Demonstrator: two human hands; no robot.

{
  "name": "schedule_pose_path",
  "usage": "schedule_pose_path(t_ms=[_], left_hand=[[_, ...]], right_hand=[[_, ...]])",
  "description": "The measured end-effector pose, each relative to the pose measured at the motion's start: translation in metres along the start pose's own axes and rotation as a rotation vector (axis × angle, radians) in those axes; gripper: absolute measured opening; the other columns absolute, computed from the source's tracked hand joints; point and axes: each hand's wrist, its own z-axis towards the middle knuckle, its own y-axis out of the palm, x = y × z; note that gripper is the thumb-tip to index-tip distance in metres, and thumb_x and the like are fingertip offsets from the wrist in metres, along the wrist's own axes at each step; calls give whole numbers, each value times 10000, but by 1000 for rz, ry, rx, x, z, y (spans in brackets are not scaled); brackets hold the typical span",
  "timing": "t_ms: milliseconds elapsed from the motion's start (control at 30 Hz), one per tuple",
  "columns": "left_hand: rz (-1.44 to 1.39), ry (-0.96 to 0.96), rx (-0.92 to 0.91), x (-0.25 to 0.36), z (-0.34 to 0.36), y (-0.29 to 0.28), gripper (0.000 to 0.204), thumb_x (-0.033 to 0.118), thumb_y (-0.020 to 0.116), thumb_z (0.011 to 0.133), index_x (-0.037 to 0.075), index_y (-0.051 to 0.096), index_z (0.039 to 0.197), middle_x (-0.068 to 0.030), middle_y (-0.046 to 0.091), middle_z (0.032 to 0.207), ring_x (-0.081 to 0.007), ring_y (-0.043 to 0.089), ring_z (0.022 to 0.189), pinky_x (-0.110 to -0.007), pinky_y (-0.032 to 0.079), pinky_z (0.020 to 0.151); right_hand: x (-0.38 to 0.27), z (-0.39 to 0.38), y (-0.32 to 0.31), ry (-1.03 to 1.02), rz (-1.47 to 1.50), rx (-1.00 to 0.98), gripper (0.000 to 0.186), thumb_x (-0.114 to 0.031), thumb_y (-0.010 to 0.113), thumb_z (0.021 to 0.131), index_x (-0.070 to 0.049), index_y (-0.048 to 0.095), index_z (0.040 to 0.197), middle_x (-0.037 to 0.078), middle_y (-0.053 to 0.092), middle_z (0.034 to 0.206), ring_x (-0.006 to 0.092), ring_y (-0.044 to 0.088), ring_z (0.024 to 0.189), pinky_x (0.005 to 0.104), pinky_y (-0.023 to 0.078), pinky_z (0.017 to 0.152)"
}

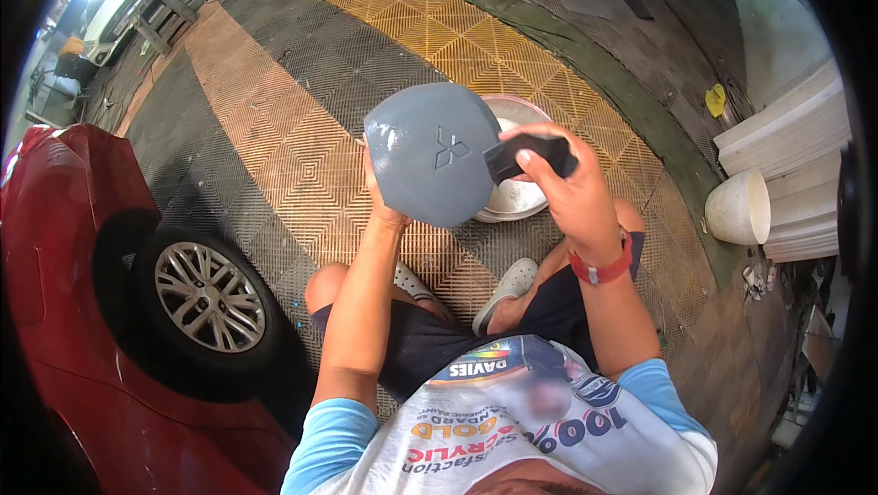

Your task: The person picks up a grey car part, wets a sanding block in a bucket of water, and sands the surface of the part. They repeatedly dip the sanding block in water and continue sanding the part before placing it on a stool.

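A grey rounded panel (416,152), shaped like a steering wheel's airbag cover, faces up with a raised emblem and a wet shine on its left side. My left hand (382,200) grips it from below at its left and near edge, with most of the fingers hidden beneath. In my right hand (572,179) a piece of black sandpaper (530,158) is pinched between thumb and fingers. The sandpaper's left end lies at the panel's right edge, close to the emblem. Partly hidden behind the panel, a round pale bucket (519,215) holds whitish liquid.
A red car (78,257) stands close on my left, its wheel (208,296) beside my knee. Ribbed floor mats (338,166) spread around my feet. To the right, a white pot (739,207) lies beside stacked white panels (791,138). A white vehicle (123,1) is far left.
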Motion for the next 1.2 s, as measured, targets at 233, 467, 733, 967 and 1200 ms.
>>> schedule_pose_path(t_ms=[233,467,733,967,1200], left_hand=[[64,-114,81,-4,-8,27,776,662,268,1052,71,455,1518,-148,559,1465,-305,562,1323,-475,470,1113],[76,-147,64,-6,-9,23,843,721,302,1030,55,422,1533,-165,545,1471,-302,563,1319,-465,471,1112],[74,-152,67,-13,-9,22,822,709,300,1037,59,439,1522,-160,560,1454,-296,575,1304,-455,481,1102],[95,-145,69,-12,-10,27,813,696,284,1045,60,434,1528,-159,561,1460,-297,580,1306,-457,485,1100],[105,-112,68,-8,-9,30,805,681,269,1054,55,424,1535,-168,549,1474,-304,571,1322,-467,480,1108]], right_hand=[[23,33,20,-259,-332,164,165,-93,757,903,17,669,988,100,664,970,226,651,886,336,520,835],[32,29,33,-324,-495,231,213,-87,808,839,15,669,965,122,654,945,270,663,828,355,524,751],[28,22,29,-294,-522,198,206,-81,813,825,9,678,952,128,647,918,287,655,795,367,522,714],[28,31,28,-325,-480,238,218,-78,830,812,11,681,944,126,651,919,266,661,799,361,523,720],[31,26,28,-285,-484,240,237,-96,840,810,14,683,950,117,654,924,249,657,784,341,520,713]])
